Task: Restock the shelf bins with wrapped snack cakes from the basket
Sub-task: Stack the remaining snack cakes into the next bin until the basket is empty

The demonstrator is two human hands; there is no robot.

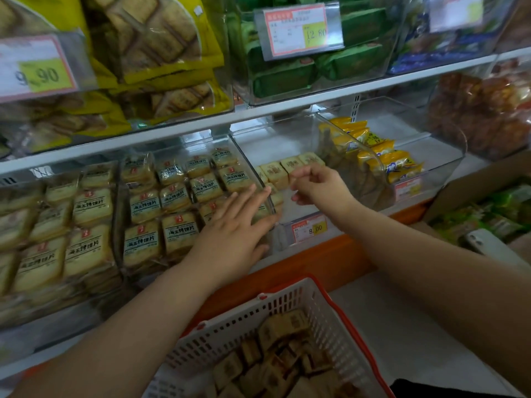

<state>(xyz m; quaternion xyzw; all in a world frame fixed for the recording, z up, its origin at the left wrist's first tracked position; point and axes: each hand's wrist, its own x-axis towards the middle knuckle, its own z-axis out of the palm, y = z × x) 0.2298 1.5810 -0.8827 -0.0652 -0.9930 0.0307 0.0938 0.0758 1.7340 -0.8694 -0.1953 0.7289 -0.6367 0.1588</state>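
Partly hidden: snack cakes (277, 173) behind right hand (319, 186) | basket (287, 305) cropped

We cannot read the blurred print on the price tag (37, 68) at upper left beyond its number. The basket (287, 320) is cut off by the bottom edge. Our left hand (232, 228) covers part of the clear bin's (373, 193) left wall and some cakes (283, 170) behind it.
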